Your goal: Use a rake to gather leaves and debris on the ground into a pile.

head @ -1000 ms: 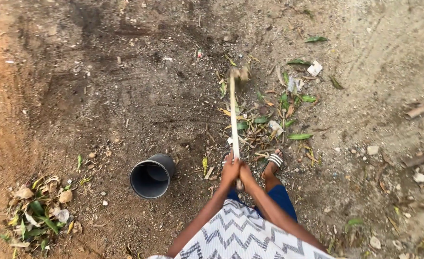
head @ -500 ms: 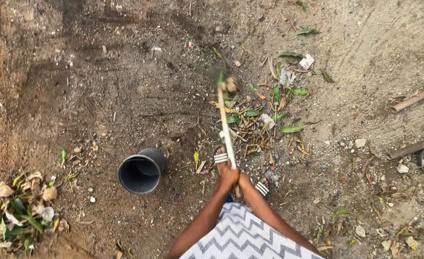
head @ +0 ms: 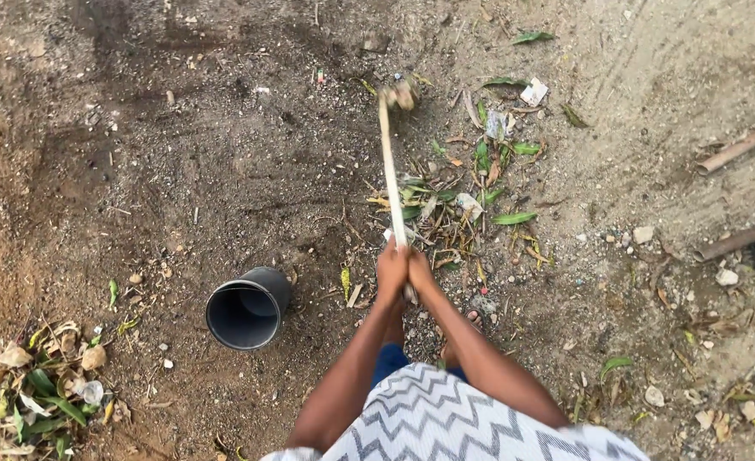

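Left hand (head: 390, 269): I have it wrapped tight around the near end of the long wooden handle (head: 390, 175), fingers fully curled.
Right hand (head: 420, 273): closed on the same handle, pressed against my left hand, just below it on the shaft.
Handle: it runs up the view away from me, nearly straight, slightly tilted left at the top.
Tool head (head: 399, 94): blurred at the far end of the handle; I cannot tell its exact shape. It sits over dark soil at the upper edge of the litter.
Leaf litter (head: 471, 201): green and dry leaves with scraps of paper, spread just right of the handle, touching its line along the middle.
Dark bucket (head: 247, 307): lying on its side left of my hands, mouth open toward me, near but apart from the handle.
Leaf pile (head: 40, 388): heaped at the lower left edge, well apart from the bucket.
Sticks (head: 740, 145): two lie at the right edge, beside a round dark object cut off by the frame.
Open room: bare dark soil (head: 181, 154) spreads wide on the left and above the bucket.
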